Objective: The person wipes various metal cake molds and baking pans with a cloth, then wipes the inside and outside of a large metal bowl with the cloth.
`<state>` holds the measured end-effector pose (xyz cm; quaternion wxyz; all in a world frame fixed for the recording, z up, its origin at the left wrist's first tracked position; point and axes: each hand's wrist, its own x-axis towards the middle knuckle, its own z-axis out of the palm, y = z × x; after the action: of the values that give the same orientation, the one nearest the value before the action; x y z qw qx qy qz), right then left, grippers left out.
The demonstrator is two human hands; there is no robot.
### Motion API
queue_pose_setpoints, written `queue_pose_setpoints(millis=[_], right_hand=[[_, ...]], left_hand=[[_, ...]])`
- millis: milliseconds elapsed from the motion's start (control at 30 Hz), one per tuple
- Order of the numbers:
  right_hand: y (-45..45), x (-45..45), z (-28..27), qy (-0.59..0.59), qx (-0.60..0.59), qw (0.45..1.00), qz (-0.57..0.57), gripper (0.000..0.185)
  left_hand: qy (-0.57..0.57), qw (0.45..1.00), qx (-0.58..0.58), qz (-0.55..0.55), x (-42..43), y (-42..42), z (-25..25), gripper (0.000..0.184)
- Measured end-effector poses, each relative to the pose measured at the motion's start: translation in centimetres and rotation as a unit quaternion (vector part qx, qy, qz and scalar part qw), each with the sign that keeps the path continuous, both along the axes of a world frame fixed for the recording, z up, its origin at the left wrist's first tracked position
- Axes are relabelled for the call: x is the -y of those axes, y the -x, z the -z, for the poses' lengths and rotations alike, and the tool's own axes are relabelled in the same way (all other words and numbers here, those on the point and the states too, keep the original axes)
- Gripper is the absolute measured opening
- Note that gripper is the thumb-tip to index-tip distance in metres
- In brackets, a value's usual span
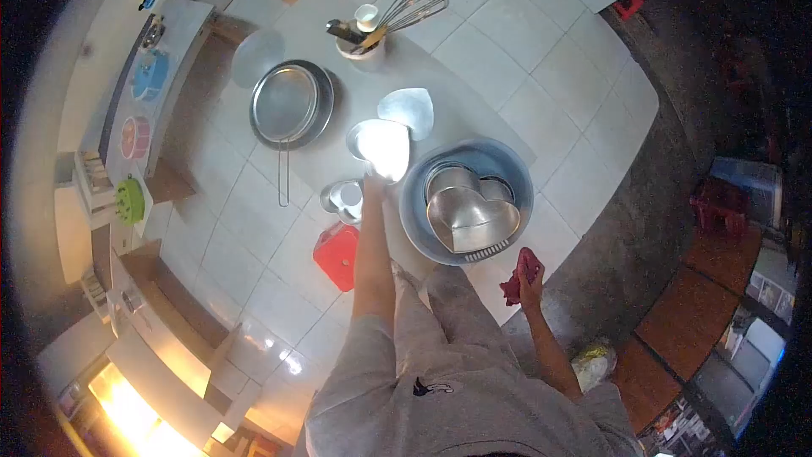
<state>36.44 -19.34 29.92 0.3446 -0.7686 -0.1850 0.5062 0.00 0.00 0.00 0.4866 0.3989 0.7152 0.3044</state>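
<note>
My left hand [373, 184] reaches to the near rim of a shiny heart-shaped cake pan [385, 149] and grips it there; strong glare washes out the fingers. A flat silver heart-shaped piece [406, 112] lies just beyond that pan. Smaller metal molds [342, 197] sit left of my left wrist. My right hand [530, 288] is closed around a crumpled dark red cloth [518, 278], off to the right of a grey-blue basin [409, 224]. Inside the basin, heart-shaped metal pans [470, 211] are stacked.
A round metal pan with a wire-handled sieve [286, 103] stands at the back left. Behind is a white cup [364, 56] holding a whisk [412, 10] and other utensils. A red plastic box [337, 256] lies near my left forearm. Shelves with colored molds [129, 200] line the left.
</note>
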Motion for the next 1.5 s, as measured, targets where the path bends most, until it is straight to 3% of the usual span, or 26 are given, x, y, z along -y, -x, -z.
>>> queue_pose_setpoints(millis=[67,100,167,200,300,367,433,467,533,567,633,700,733,833,900,967,1033,1100,1133,1167,1233,1300,1367,1400,1433,1500], right_hand=[[0.7,0.1,-1.6,0.000,0.087,0.996,-0.009,0.050],[0.9,-3.5,-3.6,-0.033,0.037,0.998,0.030,0.051],[-1.1,-2.9,-3.5,-0.108,0.214,0.970,0.034,0.051],[0.5,-2.5,-5.9,-0.096,0.196,0.975,0.034,0.051],[2.1,-5.8,-10.1,-0.244,0.187,0.946,0.107,0.046],[4.5,-8.2,-14.0,-0.359,0.030,0.927,0.104,0.050],[11.3,-10.7,-23.0,-0.355,0.067,0.932,0.021,0.051],[14.0,-11.4,-25.5,-0.386,-0.022,0.922,-0.004,0.050],[18.9,-13.3,-25.4,-0.507,0.028,0.856,-0.096,0.045],[21.2,-13.8,-27.6,-0.530,0.134,0.826,-0.137,0.045],[23.8,-15.2,-27.3,-0.490,0.308,0.786,-0.219,0.045],[25.5,-14.2,-27.6,-0.428,0.293,0.822,-0.236,0.044],[26.0,-13.7,-27.5,-0.359,0.272,0.855,-0.257,0.042],[27.2,-12.5,-27.9,-0.403,0.325,0.795,-0.318,0.044],[27.4,-11.7,-28.0,-0.381,0.255,0.816,-0.351,0.047],[27.6,-12.0,-26.8,-0.486,-0.008,0.786,-0.383,0.045],[26.1,-9.8,-30.2,-0.386,0.016,0.811,-0.440,0.045],[25.2,-9.0,-32.0,-0.308,-0.086,0.833,-0.451,0.042],[25.9,-9.2,-30.9,-0.410,-0.167,0.829,-0.342,0.039],[24.8,-9.6,-30.8,-0.414,-0.164,0.828,-0.341,0.039],[21.5,-8.5,-32.6,-0.251,-0.214,0.824,-0.460,0.032],[19.7,-8.7,-34.1,-0.273,-0.155,0.806,-0.501,0.018],[18.5,-8.6,-35.7,-0.335,0.024,0.890,-0.309,0.014],[18.7,-8.7,-35.0,-0.475,0.244,0.819,-0.207,0.018],[19.0,-8.9,-35.1,-0.475,0.246,0.818,-0.209,0.018],[20.0,-9.6,-35.3,-0.521,0.404,0.742,-0.117,0.026]], left_hand=[[0.078,0.903,0.379,-0.184,-1.9,0.9,-9.1,0.049],[0.033,0.910,0.382,-0.160,-6.8,0.9,-13.9,0.049],[0.021,0.950,0.284,-0.131,-6.9,0.7,-18.9,0.046],[0.105,0.942,0.282,-0.150,-5.5,3.3,-21.3,0.051],[0.092,0.970,0.157,-0.159,-4.4,4.0,-29.0,0.055],[0.031,0.983,0.144,-0.113,-3.0,5.4,-29.8,0.059],[-0.054,0.966,0.215,-0.133,-0.8,3.8,-35.6,0.057],[-0.108,0.962,0.231,-0.096,-0.4,3.7,-36.3,0.054],[-0.229,0.930,0.282,-0.062,1.9,2.0,-41.8,0.047],[-0.271,0.916,0.295,-0.027,3.2,0.9,-45.7,0.046],[-0.345,0.884,0.312,-0.036,5.3,-1.0,-49.7,0.048],[-0.389,0.903,0.177,-0.037,7.5,-1.4,-53.8,0.047],[-0.422,0.906,0.003,-0.006,9.0,-1.1,-55.6,0.048],[-0.389,0.921,-0.003,0.018,11.5,-0.6,-57.5,0.048],[-0.438,0.899,0.017,-0.001,11.7,-0.3,-57.2,0.050],[-0.431,0.898,-0.084,0.038,12.4,0.1,-58.6,0.051],[-0.441,0.896,-0.056,0.027,12.9,-0.3,-58.2,0.051],[-0.412,0.904,-0.115,0.023,13.5,-1.0,-59.6,0.050],[-0.459,0.881,-0.111,0.041,13.3,-1.1,-59.6,0.052],[-0.463,0.879,-0.110,0.041,12.7,-1.2,-59.5,0.052],[-0.410,0.876,0.217,0.130,12.2,-1.5,-59.6,0.056],[-0.422,0.878,0.175,0.141,12.3,-1.5,-59.7,0.059],[-0.387,0.903,0.177,0.065,11.7,-1.0,-58.8,0.058],[-0.437,0.878,0.185,0.059,12.3,-1.7,-60.0,0.055],[-0.438,0.878,0.186,0.058,12.9,-2.4,-60.5,0.055],[-0.491,0.864,-0.110,0.014,14.4,-4.0,-61.5,0.052]])
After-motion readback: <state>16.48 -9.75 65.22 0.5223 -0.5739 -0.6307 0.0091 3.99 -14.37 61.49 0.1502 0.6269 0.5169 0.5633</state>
